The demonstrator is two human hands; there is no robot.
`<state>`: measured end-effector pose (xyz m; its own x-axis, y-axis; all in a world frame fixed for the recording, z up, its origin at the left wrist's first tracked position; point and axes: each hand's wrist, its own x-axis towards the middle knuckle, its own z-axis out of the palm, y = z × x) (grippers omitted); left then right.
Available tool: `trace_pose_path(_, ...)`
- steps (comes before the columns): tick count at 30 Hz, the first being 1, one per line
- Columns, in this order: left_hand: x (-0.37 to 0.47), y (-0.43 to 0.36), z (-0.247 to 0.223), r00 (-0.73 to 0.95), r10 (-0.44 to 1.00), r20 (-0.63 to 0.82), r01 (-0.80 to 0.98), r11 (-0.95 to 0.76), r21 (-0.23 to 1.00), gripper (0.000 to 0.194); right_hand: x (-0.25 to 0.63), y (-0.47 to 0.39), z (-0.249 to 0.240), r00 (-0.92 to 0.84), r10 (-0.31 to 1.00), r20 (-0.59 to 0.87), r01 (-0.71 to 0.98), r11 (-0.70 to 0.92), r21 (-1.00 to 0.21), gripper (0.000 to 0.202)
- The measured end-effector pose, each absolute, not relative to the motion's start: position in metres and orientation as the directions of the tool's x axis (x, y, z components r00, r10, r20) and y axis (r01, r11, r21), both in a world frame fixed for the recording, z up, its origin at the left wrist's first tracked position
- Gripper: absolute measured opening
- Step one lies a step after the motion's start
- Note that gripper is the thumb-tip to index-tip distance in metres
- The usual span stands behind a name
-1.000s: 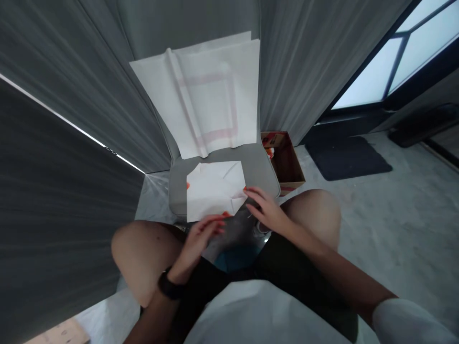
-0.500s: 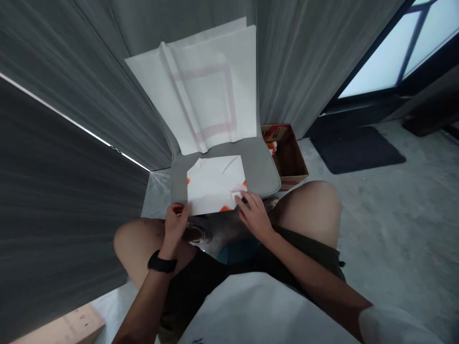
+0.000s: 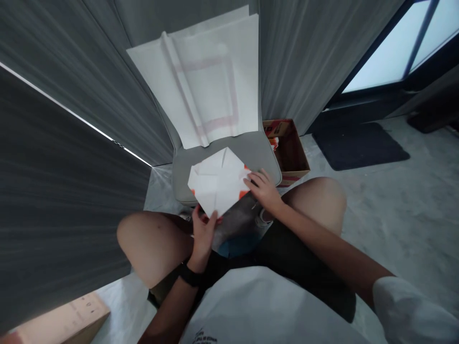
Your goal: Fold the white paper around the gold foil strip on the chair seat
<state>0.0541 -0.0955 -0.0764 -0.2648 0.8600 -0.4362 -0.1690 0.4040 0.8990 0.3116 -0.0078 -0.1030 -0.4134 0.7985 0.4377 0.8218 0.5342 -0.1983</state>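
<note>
A folded sheet of white paper [image 3: 220, 181] with orange-red patches at its edges lies turned askew over the front of the grey chair seat [image 3: 182, 188]. My left hand [image 3: 204, 229] pinches its near corner, thumb on top and fingers underneath. At the paper's right corner, my right hand [image 3: 263, 188] has its fingertips closed on the edge. Crease lines run across the upper face of the paper. Larger white sheets [image 3: 211, 81] lean against the chair's backrest, with a faint pinkish frame showing through them.
Right of the chair stands an open cardboard box [image 3: 292, 153] with orange-and-white papers inside. A dark mat [image 3: 358, 145] lies on the floor beyond it. Grey curtains [image 3: 294, 57] hang behind. Another cardboard box [image 3: 68, 320] sits at lower left.
The folded paper has rotated so a corner points toward me. My left hand has moved right with the near corner, and my right hand has shifted slightly up and right.
</note>
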Motion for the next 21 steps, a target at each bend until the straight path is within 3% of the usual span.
trace_pose_path(2, 0.059, -0.112, -0.073, -0.023, 0.89, -0.455, -0.044, 0.454, 0.89, 0.065, 0.338, 0.005, -0.096, -0.448, 0.797, 0.405, 0.81, 0.554, -0.193, 0.035)
trace_pose_path(4, 0.05, -0.119, -0.067, 0.133, 0.905, -0.403, 0.161, 0.381, 0.91, 0.047, 0.359, 0.014, -0.093, -0.48, 0.795, 0.371, 0.797, 0.572, -0.195, 0.036)
trace_pose_path(6, 0.029, -0.113, -0.061, 0.083, 0.971, -0.222, 0.405, 0.171, 0.898, 0.035, 0.373, 0.018, -0.093, -0.5, 0.798, 0.337, 0.787, 0.581, -0.207, 0.036)
trace_pose_path(9, -0.01, -0.082, -0.058, 0.094, 0.989, 0.11, 0.686, -0.145, 0.713, 0.034, 0.378, 0.014, -0.097, -0.502, 0.807, 0.312, 0.789, 0.575, -0.216, 0.038)
trace_pose_path(11, -0.031, -0.058, -0.061, 0.287, 0.921, 0.261, 0.737, -0.387, 0.554, 0.043, 0.376, 0.011, -0.1, -0.501, 0.806, 0.316, 0.789, 0.575, -0.216, 0.043)
trace_pose_path(15, -0.049, -0.025, -0.074, 0.596, 0.763, 0.251, 0.687, -0.646, 0.333, 0.051, 0.376, 0.009, -0.102, -0.526, 0.78, 0.339, 0.768, 0.607, -0.204, 0.044)
trace_pose_path(18, -0.048, -0.016, -0.083, 0.658, 0.709, 0.254, 0.656, -0.705, 0.27, 0.049, 0.378, 0.01, -0.101, -0.526, 0.778, 0.344, 0.757, 0.612, -0.228, 0.04)
trace_pose_path(21, -0.047, -0.014, -0.09, 0.631, 0.711, 0.312, 0.651, -0.703, 0.285, 0.042, 0.38, 0.011, -0.099, -0.506, 0.792, 0.34, 0.728, 0.605, -0.325, 0.038)
